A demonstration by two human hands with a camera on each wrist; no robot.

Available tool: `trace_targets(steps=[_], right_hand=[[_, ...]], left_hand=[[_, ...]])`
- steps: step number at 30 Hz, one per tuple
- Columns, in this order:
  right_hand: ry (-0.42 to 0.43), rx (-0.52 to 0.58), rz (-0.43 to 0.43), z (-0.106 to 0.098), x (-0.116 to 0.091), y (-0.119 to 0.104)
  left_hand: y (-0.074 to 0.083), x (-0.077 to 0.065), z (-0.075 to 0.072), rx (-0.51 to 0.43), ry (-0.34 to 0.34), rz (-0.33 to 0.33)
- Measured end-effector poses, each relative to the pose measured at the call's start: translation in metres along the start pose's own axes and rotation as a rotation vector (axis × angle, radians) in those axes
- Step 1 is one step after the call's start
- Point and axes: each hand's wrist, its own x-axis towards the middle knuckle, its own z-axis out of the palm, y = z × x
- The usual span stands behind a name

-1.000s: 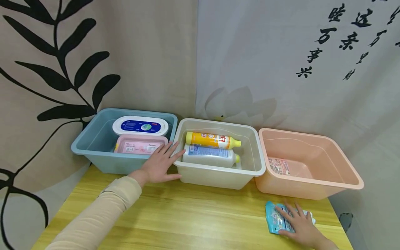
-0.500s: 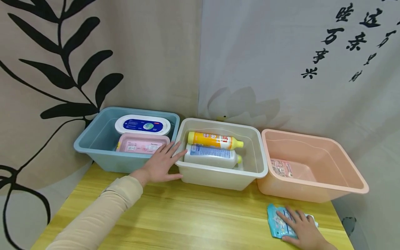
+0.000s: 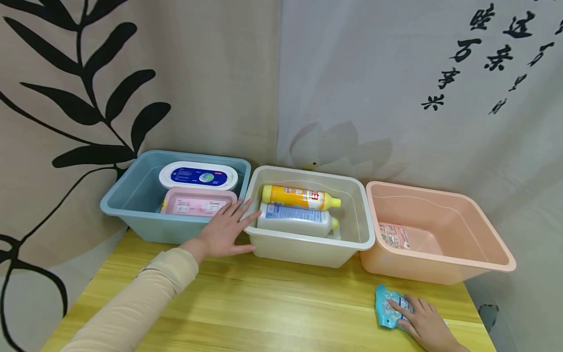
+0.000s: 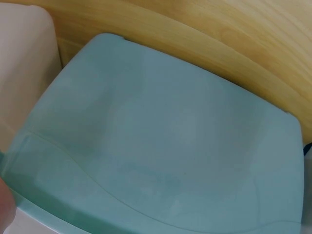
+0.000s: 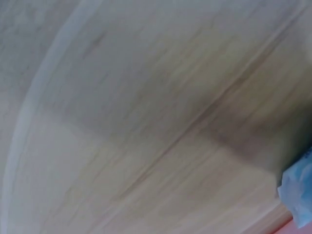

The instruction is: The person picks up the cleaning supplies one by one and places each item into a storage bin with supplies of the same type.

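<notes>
My left hand point(image 3: 222, 233) lies with fingers spread over the neighbouring rims of the blue bin point(image 3: 145, 220) and the white bin point(image 3: 303, 248). In the left wrist view, the blue bin's outer wall point(image 4: 170, 131) fills most of the picture, with a fingertip at the left edge. On the table at the right, my right hand point(image 3: 427, 323) grips a light-blue soft pack of wipes point(image 3: 387, 309), fingers bent over its right part and hiding it. A corner of the pack of wipes point(image 5: 298, 192) shows at the right wrist view's lower right.
A white tub point(image 3: 198, 176) and a pink box point(image 3: 200, 203) lie in the blue bin. The white bin holds a yellow bottle point(image 3: 294, 196) and a white bottle point(image 3: 292, 220). A peach bin point(image 3: 440, 266) stands right, a printed packet point(image 3: 393, 236) inside. Curtains hang behind the wooden table point(image 3: 264, 303).
My right hand has gone from lying spread across the pack of wipes to bending its fingers around the right part. The left hand stays on the bin rims.
</notes>
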Motion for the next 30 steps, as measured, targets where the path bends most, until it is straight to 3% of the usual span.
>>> trace_targets(steps=[8, 15, 20, 25, 30], right_hand=[[0.064, -0.050, -0.030, -0.001, 0.001, 0.000], [0.060, -0.047, -0.025, -0.007, 0.003, -0.004], [0.067, -0.007, 0.006, -0.016, 0.009, -0.010], [0.110, -0.026, -0.025, -0.029, 0.015, -0.013], [0.102, -0.009, -0.022, -0.042, 0.019, -0.014]], left_hand=[[0.000, -0.001, 0.001, 0.007, 0.014, 0.002], [-0.001, 0.000, 0.003, 0.007, 0.017, 0.007], [-0.001, 0.000, 0.004, 0.005, 0.017, 0.007], [-0.001, 0.000, 0.003, 0.004, 0.011, 0.003], [-0.002, 0.001, 0.004, 0.006, 0.017, 0.007]])
